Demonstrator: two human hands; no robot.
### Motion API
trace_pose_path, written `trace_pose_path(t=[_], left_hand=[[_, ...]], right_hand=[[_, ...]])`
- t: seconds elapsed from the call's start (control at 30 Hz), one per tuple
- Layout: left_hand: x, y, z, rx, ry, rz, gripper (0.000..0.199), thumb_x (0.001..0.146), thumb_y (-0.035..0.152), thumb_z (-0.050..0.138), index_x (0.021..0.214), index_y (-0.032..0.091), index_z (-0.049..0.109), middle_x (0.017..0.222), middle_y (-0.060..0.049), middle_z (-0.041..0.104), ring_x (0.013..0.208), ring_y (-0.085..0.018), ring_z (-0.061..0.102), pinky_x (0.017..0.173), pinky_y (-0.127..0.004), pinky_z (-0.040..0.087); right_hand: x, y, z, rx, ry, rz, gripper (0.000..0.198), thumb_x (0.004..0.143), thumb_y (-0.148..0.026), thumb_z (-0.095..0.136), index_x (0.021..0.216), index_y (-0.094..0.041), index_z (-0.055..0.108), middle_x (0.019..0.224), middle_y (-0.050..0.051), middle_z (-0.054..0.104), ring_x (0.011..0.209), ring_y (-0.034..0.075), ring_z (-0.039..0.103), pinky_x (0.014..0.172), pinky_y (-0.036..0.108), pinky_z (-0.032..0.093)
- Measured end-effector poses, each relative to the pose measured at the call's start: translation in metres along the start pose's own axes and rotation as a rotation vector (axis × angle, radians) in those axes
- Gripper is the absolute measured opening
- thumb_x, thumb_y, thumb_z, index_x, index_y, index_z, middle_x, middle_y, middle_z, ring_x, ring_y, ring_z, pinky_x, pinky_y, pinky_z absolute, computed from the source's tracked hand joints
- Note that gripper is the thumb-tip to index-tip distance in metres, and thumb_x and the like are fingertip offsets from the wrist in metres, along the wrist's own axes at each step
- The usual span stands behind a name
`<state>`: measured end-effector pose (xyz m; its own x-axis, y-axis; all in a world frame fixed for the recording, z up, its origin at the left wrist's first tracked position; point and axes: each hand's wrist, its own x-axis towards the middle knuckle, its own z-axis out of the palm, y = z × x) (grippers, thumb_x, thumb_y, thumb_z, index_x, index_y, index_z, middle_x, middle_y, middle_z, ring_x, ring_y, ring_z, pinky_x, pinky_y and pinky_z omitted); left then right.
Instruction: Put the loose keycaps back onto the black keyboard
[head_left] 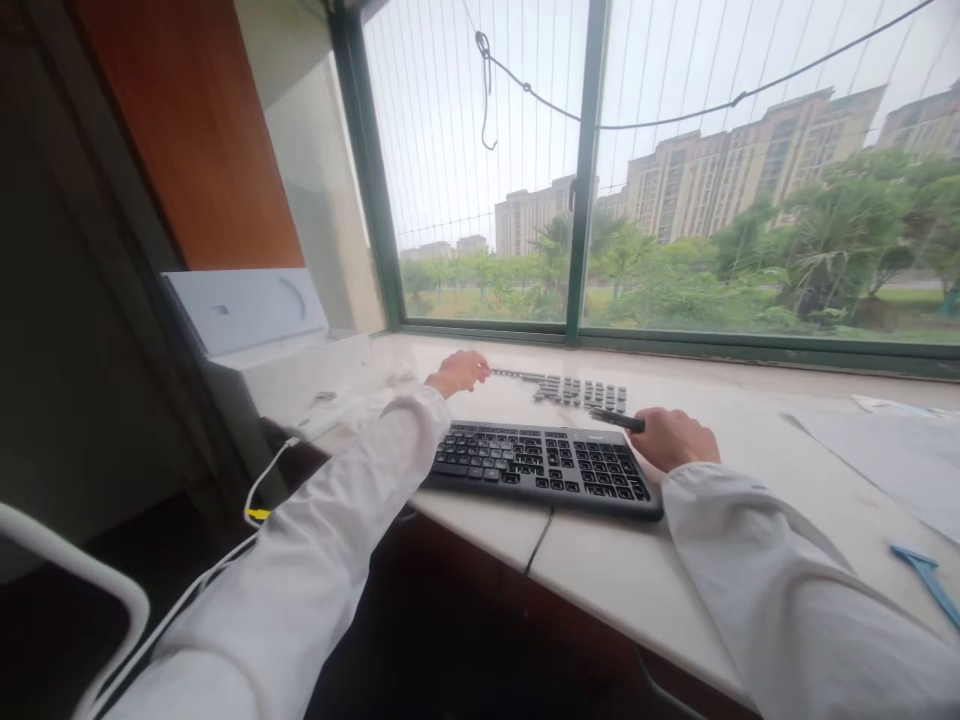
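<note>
Hands in white sleeves reach over a pale stone windowsill (600, 570) from the wearer's viewpoint. The left hand (457, 372) stretches forward past the keyboard, fingers curled loosely downward, fingertips touching or just above the left end of a row of loose grey keycaps (574, 391); whether it pinches one is too small to tell. The right hand (675, 438) rests on the sill just beside the keyboard's far right corner, closed around a slim black tool (616, 420) whose tip points left toward the keycaps. Between the two arms lies a black keyboard (544, 468), flat, its cable (537, 545) dropping over the sill's front edge. The keycaps sit in neat lines just behind the keyboard, nearer the window (600, 170). At far right lie a sheet of paper (885, 450) and a blue plastic tool (930, 580). To the left stands a white box (255, 330), with a white cable (255, 495) hanging below it.
</note>
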<state>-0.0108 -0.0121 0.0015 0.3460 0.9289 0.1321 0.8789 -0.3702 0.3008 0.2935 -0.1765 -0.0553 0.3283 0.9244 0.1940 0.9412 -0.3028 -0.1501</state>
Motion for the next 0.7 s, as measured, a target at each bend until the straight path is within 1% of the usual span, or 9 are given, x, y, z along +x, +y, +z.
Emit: trace_pose_path(t=[0.07, 0.17, 0.27, 0.37, 0.43, 0.5, 0.53, 0.63, 0.7], left_hand=[[-0.031, -0.011, -0.007, 0.024, -0.026, -0.015, 0.021, 0.091, 0.029, 0.056, 0.097, 0.021, 0.074, 0.097, -0.002, 0.075, 0.069, -0.012, 0.069, 0.075, -0.022, 0.051], [-0.079, -0.025, -0.004, 0.112, 0.049, 0.008, 0.022, 0.091, 0.026, 0.055, 0.096, 0.022, 0.076, 0.104, -0.005, 0.074, 0.093, -0.018, 0.068, 0.083, -0.024, 0.049], [-0.119, -0.032, 0.013, 0.124, 0.122, 0.109, 0.029, 0.096, 0.032, 0.048, 0.103, 0.026, 0.075, 0.110, -0.005, 0.073, 0.103, -0.018, 0.064, 0.090, -0.023, 0.046], [-0.141, -0.031, 0.035, 0.117, 0.195, 0.207, 0.038, 0.100, 0.034, 0.037, 0.105, 0.026, 0.074, 0.109, -0.005, 0.072, 0.101, -0.018, 0.063, 0.094, -0.026, 0.046], [-0.147, -0.029, 0.046, 0.128, 0.255, 0.223, 0.042, 0.101, 0.035, 0.033, 0.104, 0.024, 0.074, 0.107, -0.007, 0.071, 0.100, -0.019, 0.062, 0.093, -0.029, 0.047], [-0.149, -0.027, 0.052, 0.141, 0.301, 0.227, 0.044, 0.101, 0.036, 0.032, 0.102, 0.021, 0.074, 0.106, -0.010, 0.070, 0.099, -0.021, 0.060, 0.092, -0.032, 0.047], [-0.149, -0.027, 0.053, 0.145, 0.313, 0.228, 0.045, 0.101, 0.036, 0.031, 0.102, 0.020, 0.074, 0.105, -0.011, 0.070, 0.099, -0.022, 0.060, 0.091, -0.033, 0.048], [-0.149, -0.029, 0.053, 0.140, 0.322, 0.224, 0.046, 0.100, 0.036, 0.032, 0.102, 0.017, 0.073, 0.106, -0.012, 0.069, 0.101, -0.024, 0.059, 0.091, -0.035, 0.048], [-0.150, -0.031, 0.053, 0.116, 0.318, 0.222, 0.044, 0.100, 0.035, 0.034, 0.103, 0.017, 0.074, 0.107, -0.012, 0.069, 0.103, -0.024, 0.058, 0.094, -0.035, 0.047]], right_hand=[[-0.001, 0.001, -0.001, 0.031, 0.004, 0.010, 0.036, 0.086, -0.037, 0.047, 0.100, -0.020, 0.075, 0.104, 0.020, 0.068, 0.092, 0.032, 0.064, 0.074, 0.040, 0.043], [-0.001, 0.004, -0.003, 0.081, 0.040, 0.026, 0.036, 0.086, -0.039, 0.048, 0.099, -0.020, 0.075, 0.102, 0.021, 0.068, 0.089, 0.034, 0.064, 0.071, 0.041, 0.042], [-0.002, 0.003, -0.008, 0.153, 0.113, 0.043, 0.035, 0.084, -0.043, 0.051, 0.100, -0.023, 0.074, 0.100, 0.018, 0.070, 0.088, 0.034, 0.064, 0.071, 0.041, 0.043], [-0.006, -0.008, -0.015, 0.351, 0.264, 0.051, 0.039, 0.086, -0.050, 0.048, 0.085, -0.021, 0.074, 0.090, 0.014, 0.070, 0.088, 0.030, 0.063, 0.076, 0.039, 0.044], [-0.011, -0.024, -0.020, 0.570, 0.374, 0.067, 0.048, 0.087, -0.058, 0.045, 0.073, -0.019, 0.068, 0.076, 0.012, 0.067, 0.080, 0.026, 0.063, 0.073, 0.035, 0.045], [-0.017, -0.049, -0.022, 0.864, 0.429, 0.061, 0.054, 0.085, -0.068, 0.044, 0.067, -0.019, 0.058, 0.061, 0.007, 0.057, 0.063, 0.020, 0.057, 0.060, 0.031, 0.044], [-0.019, -0.064, -0.022, 1.035, 0.430, 0.033, 0.055, 0.083, -0.073, 0.043, 0.066, -0.021, 0.051, 0.055, 0.003, 0.050, 0.053, 0.016, 0.050, 0.052, 0.029, 0.041], [-0.025, -0.115, -0.019, 1.418, 0.322, -0.065, 0.054, 0.080, -0.075, 0.048, 0.065, -0.025, 0.034, 0.050, -0.007, 0.028, 0.042, 0.010, 0.030, 0.041, 0.025, 0.032], [-0.027, -0.150, -0.015, 1.596, 0.184, -0.085, 0.051, 0.083, -0.067, 0.053, 0.065, -0.025, 0.029, 0.051, -0.009, 0.022, 0.041, 0.008, 0.023, 0.038, 0.023, 0.028]])
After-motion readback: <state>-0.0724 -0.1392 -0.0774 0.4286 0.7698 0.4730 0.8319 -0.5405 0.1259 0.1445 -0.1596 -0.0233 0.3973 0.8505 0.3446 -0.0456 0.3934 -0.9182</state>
